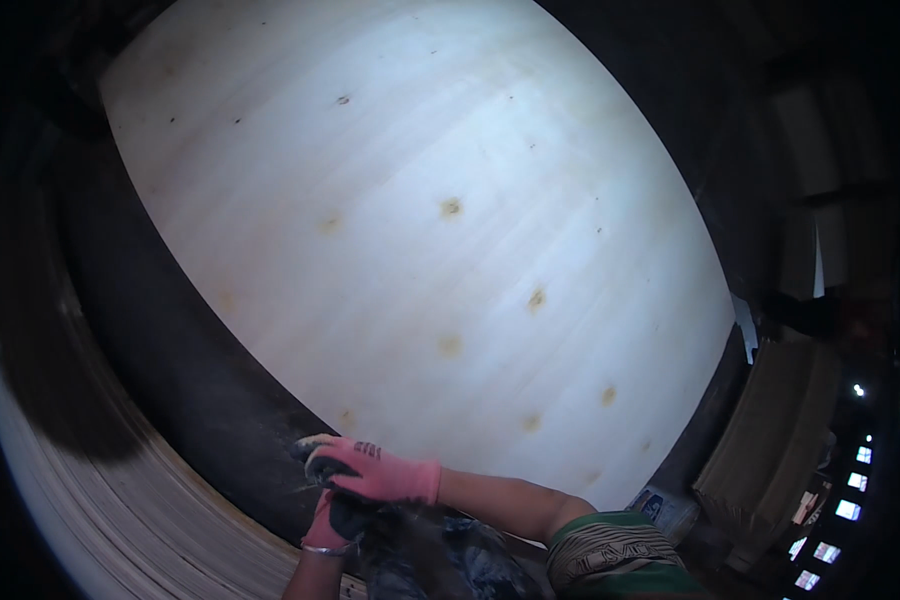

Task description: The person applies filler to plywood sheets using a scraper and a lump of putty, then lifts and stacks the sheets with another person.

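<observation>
A large pale wood sheet (400, 270), probably plywood or veneer, with brown knots, fills the middle of the view. At its near edge, my right hand (375, 470) reaches across from the right in a pink glove with dark-coated fingers. Its fingers are curled, and whatever they may hold is hidden. Just below it, my left hand (328, 520) wears a matching pink glove, with a band at the wrist. The right hand overlaps it, so the left fingers are mostly covered. Both hands are close together, right in front of my body.
A dark surface (200, 350) borders the sheet on the left. Beyond it lies a tall stack of thin sheets (100, 500) at the lower left. Another stack of brownish boards (770, 420) stands at the right. A blue-and-white container (665, 510) sits near my right elbow.
</observation>
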A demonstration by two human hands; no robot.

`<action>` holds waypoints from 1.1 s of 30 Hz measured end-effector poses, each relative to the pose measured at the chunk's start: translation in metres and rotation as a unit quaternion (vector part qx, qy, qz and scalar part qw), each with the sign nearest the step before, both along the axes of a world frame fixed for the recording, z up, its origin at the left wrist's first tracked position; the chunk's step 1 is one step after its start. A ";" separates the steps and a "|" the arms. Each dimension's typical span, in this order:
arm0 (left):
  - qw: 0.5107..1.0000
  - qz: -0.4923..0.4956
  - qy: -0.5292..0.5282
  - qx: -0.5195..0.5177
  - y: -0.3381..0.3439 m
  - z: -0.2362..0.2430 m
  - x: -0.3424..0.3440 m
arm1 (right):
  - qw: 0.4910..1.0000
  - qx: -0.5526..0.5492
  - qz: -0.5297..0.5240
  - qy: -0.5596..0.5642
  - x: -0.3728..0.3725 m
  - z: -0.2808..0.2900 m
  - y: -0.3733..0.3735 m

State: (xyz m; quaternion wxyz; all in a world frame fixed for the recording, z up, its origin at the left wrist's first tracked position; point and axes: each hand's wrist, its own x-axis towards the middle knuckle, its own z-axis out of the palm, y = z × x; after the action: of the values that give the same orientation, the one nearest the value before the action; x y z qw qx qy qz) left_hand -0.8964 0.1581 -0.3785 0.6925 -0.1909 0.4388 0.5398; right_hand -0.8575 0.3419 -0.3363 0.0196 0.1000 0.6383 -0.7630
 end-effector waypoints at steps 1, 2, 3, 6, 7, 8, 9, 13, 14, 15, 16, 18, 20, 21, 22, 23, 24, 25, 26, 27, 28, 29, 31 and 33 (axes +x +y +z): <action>1.000 0.006 0.015 0.001 -0.001 -0.018 0.005 | 0.990 0.135 -0.006 0.040 0.001 -0.003 -0.002; 0.999 0.013 0.031 -0.001 -0.002 -0.034 0.008 | 0.991 0.128 -0.004 0.049 -0.001 -0.009 -0.001; 0.999 0.021 0.047 -0.003 -0.001 -0.046 0.007 | 0.997 0.076 -0.015 0.006 -0.004 -0.016 0.001; 0.814 -0.322 0.462 0.141 0.101 0.021 -0.033 | 0.973 -0.073 -0.180 -0.124 0.002 -0.069 0.044; 0.787 -0.297 0.516 0.161 0.108 0.011 -0.040 | 0.964 -0.015 -0.233 -0.124 -0.005 -0.089 0.074; 0.757 -0.274 0.565 0.184 0.108 -0.011 -0.044 | 0.940 0.226 -0.233 -0.103 -0.009 -0.114 0.120; 0.799 -0.234 0.537 0.136 0.104 -0.037 -0.047 | 0.917 0.178 -0.339 -0.113 -0.008 -0.136 0.168; 0.896 -0.138 0.413 0.087 0.156 -0.082 -0.100 | 0.731 0.497 -0.420 -0.207 0.018 -0.197 0.352; 0.950 -0.050 0.301 0.071 0.184 -0.083 -0.122 | 0.676 0.565 -0.406 -0.243 0.019 -0.204 0.374; 0.951 -0.044 0.305 0.020 0.170 -0.085 -0.122 | 0.689 0.550 -0.399 -0.253 0.036 -0.218 0.345; 0.949 -0.038 0.314 0.002 0.206 -0.098 -0.155 | 0.649 0.590 -0.394 -0.276 0.027 -0.221 0.364; 0.952 0.004 0.305 -0.008 0.253 -0.117 -0.188 | 0.608 0.622 -0.375 -0.319 0.029 -0.225 0.372; 0.917 -0.091 0.389 0.007 0.308 -0.086 -0.228 | 0.631 0.604 -0.367 -0.319 0.015 -0.207 0.362; 0.905 -0.059 0.419 -0.029 0.335 -0.097 -0.242 | 0.639 0.595 -0.367 -0.321 0.016 -0.212 0.356; 0.895 -0.026 0.441 -0.062 0.354 -0.114 -0.244 | 0.644 0.587 -0.353 -0.343 0.028 -0.216 0.351; 0.880 -0.054 0.471 -0.036 0.386 -0.118 -0.259 | 0.636 0.588 -0.355 -0.353 0.033 -0.219 0.355; 0.864 -0.082 0.497 -0.012 0.421 -0.122 -0.275 | 0.628 0.589 -0.353 -0.365 0.038 -0.218 0.358; 0.847 -0.085 0.525 0.007 0.453 -0.129 -0.295 | 0.631 0.585 -0.355 -0.365 0.036 -0.217 0.361; 0.828 -0.088 0.553 0.025 0.482 -0.137 -0.312 | 0.634 0.583 -0.352 -0.367 0.035 -0.215 0.362; 0.803 -0.099 0.586 0.041 0.509 -0.139 -0.322 | 0.635 0.581 -0.346 -0.372 0.036 -0.213 0.362; 0.775 -0.110 0.619 0.058 0.534 -0.139 -0.331 | 0.638 0.578 -0.347 -0.372 0.035 -0.213 0.362; 0.704 -0.153 0.693 0.016 0.551 -0.146 -0.346 | 0.643 0.573 -0.347 -0.371 0.032 -0.215 0.358; 0.511 -0.263 0.817 -0.038 0.568 -0.157 -0.350 | 0.649 0.569 -0.349 -0.365 0.031 -0.217 0.359; 0.471 -0.252 0.845 -0.029 0.566 -0.159 -0.337 | 0.648 0.573 -0.348 -0.361 0.030 -0.217 0.362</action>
State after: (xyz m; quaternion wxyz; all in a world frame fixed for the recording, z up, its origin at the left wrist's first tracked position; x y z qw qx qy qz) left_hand -1.2329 0.7238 -0.5375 0.0855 0.4567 0.8555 0.2285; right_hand -0.8273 0.7035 -0.5538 -0.0796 0.5737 0.8092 -0.0992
